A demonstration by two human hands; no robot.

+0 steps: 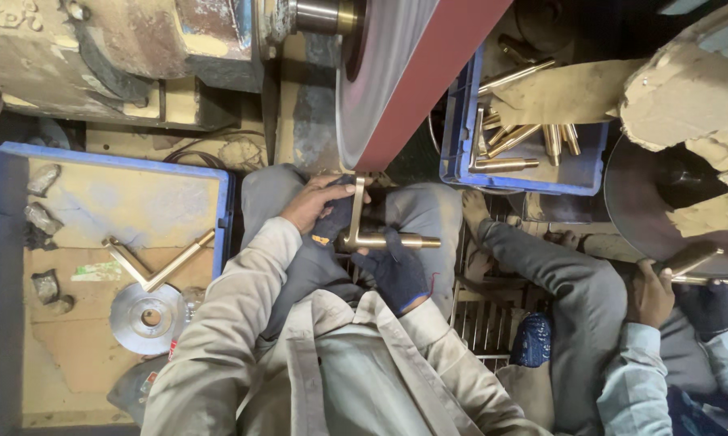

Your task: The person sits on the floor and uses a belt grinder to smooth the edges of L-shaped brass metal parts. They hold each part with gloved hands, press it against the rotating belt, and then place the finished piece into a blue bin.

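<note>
An L-shaped brass handle (372,239) is held with its short arm (357,198) up against the red-brown sanding belt (416,77). My left hand (314,203), bare, grips the handle near its bend, with a dark cloth (333,226) under the fingers. Wearing a dark blue glove, my right hand (398,270) holds the handle's long arm from below. Both hands sit over my grey-trousered knees, just under the belt's wheel (364,89).
A blue crate (461,165) at upper right holds several brass handles. On my left, a blue tray (0,242) lined with cardboard carries one L-shaped brass handle (158,262) and a metal disc (146,316). A co-worker's hands (679,295) press a brass piece to another wheel (662,202).
</note>
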